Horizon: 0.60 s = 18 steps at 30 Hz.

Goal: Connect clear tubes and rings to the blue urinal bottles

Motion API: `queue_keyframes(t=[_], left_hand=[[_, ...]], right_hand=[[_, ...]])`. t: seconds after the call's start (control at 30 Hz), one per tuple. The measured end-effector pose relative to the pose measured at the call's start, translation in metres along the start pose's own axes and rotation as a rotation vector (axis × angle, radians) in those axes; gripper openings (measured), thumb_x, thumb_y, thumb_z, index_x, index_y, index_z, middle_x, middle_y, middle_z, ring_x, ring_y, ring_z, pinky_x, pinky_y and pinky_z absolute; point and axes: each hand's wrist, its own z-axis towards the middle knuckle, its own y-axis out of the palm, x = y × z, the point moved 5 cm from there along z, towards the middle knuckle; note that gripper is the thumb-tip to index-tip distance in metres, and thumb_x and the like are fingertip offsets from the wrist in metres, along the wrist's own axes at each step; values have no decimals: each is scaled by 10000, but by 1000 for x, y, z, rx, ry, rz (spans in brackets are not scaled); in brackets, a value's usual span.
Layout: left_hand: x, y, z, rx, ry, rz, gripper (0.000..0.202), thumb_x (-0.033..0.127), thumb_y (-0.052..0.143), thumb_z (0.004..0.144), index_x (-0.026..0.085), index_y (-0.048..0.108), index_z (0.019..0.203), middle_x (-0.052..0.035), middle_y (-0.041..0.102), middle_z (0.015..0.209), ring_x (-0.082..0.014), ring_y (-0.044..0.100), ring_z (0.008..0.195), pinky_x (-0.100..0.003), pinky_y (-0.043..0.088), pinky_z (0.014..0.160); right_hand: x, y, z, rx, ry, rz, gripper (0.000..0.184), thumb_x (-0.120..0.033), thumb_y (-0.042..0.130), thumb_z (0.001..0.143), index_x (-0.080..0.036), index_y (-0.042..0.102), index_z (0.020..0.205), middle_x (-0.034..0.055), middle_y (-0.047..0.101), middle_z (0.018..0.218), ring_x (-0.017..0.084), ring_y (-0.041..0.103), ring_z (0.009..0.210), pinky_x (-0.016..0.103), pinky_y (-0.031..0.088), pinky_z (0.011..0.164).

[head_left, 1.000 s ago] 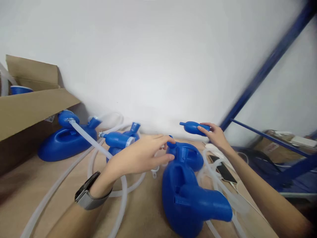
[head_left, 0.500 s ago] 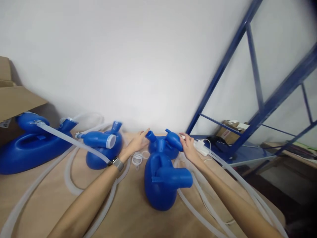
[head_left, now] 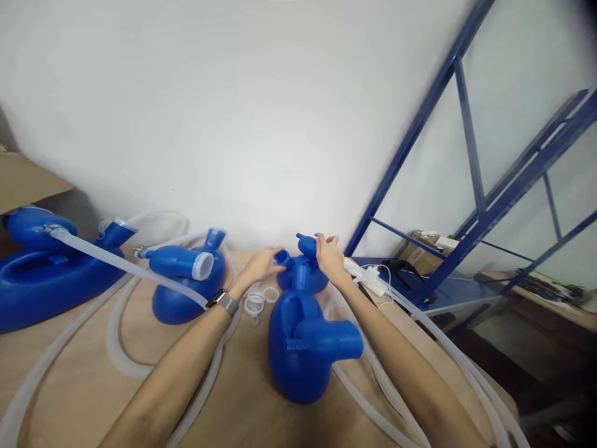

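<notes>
A white wall (head_left: 233,124) stands behind a bare wooden tabletop (head_left: 84,379), with a blue steel rack (head_left: 416,124) rising well off to the right of the fingers. The blue vessel (head_left: 303,348) lies on the table between the two forearms; its far end sits right under the fingertips and its fat side spout points away to the right, nearer the body. It looks like hollow moulded plastic, so probably light, stiff and smooth enough to slip. The necks and the spout seem to offer surer holds than the rounded belly.

The left hand (head_left: 261,264) reaches in with thumb and fingers curled close, lightly pinching the open neck (head_left: 281,256) at the vessel's far end. The right hand (head_left: 329,255) has its fingers wrapped shut around a small blue bulb (head_left: 305,244), held just beside that neck and above the vessel's top. Whether the bulb is soft or rigid cannot be told. Clear tubing (head_left: 116,262) and two more blue vessels lie left of the left fingers.
</notes>
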Motion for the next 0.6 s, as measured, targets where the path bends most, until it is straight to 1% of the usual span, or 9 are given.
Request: queue_keyframes(t=[0.1, 0.17, 0.23, 0.3, 0.33, 0.37, 0.47, 0.53, 0.6], left_hand=[[-1, 1, 1, 14, -13, 23, 584, 356, 752, 904, 198, 575, 1438, -131, 693, 1302, -288, 688, 1149, -390, 523, 1052], [-3, 2, 1, 24, -28, 43, 568, 350, 743, 911, 204, 571, 1433, -128, 683, 1315, -287, 667, 1195, -380, 511, 1061], [-6, 3, 1, 31, -53, 67, 551, 371, 730, 919, 213, 571, 1423, -123, 683, 1296, -288, 666, 1188, -376, 519, 1037], [-9, 3, 1, 40, -86, 93, 552, 395, 715, 928, 223, 563, 1430, -119, 686, 1258, -287, 679, 1144, -371, 532, 995], [-10, 3, 0, 45, -104, 106, 553, 399, 702, 936, 226, 554, 1441, -118, 685, 1245, -284, 684, 1123, -366, 535, 975], [-12, 2, -1, 51, -121, 118, 553, 399, 684, 948, 229, 542, 1454, -119, 681, 1239, -281, 688, 1106, -360, 537, 955], [-14, 1, -2, 63, -160, 144, 541, 396, 618, 986, 233, 506, 1489, -125, 666, 1248, -274, 690, 1072, -351, 536, 918], [-15, 0, -2, 65, -175, 157, 524, 392, 596, 995, 232, 502, 1485, -129, 658, 1251, -274, 689, 1058, -354, 533, 909], [-14, -2, -1, 63, -188, 168, 516, 397, 598, 988, 228, 505, 1466, -132, 655, 1240, -279, 690, 1041, -362, 534, 892]], right_hand=[[-6, 10, 11, -19, 3, 42, 520, -478, 207, 1100, -287, 537, 1453, 154, 519, 1319, 299, 695, 1009, 528, 499, 1003], [-5, 12, 16, -45, 11, 94, 567, -525, 197, 1093, -253, 486, 1497, 174, 560, 1327, 320, 682, 1113, 531, 495, 1048], [0, 4, 17, -51, 17, 144, 635, -557, 199, 1084, -201, 354, 1586, 207, 545, 1409, 315, 628, 1263, 511, 477, 1109], [10, -15, 6, -38, 3, 202, 678, -547, 240, 1076, -168, 231, 1638, 223, 476, 1524, 285, 537, 1400, 473, 450, 1163], [18, -28, -5, -33, -6, 226, 687, -535, 275, 1069, -169, 207, 1646, 213, 446, 1567, 268, 506, 1435, 453, 446, 1176], [26, -41, -21, -62, -49, 302, 690, -544, 349, 1050, -191, 262, 1636, 193, 476, 1561, 274, 524, 1422, 457, 444, 1183], [58, -74, -92, -308, -101, 367, 614, -633, 518, 971, -261, 592, 1454, 128, 597, 1503, 328, 555, 1406, 528, 387, 1231], [80, -84, -149, -533, -52, 419, 653, -632, 587, 946, -326, 548, 1522, 101, 576, 1548, 343, 549, 1428, 568, 415, 1209], [92, -82, -200, -733, -48, 382, 767, -586, 777, 820, -382, 549, 1523, 93, 563, 1559, 377, 475, 1488, 616, 377, 1220]])
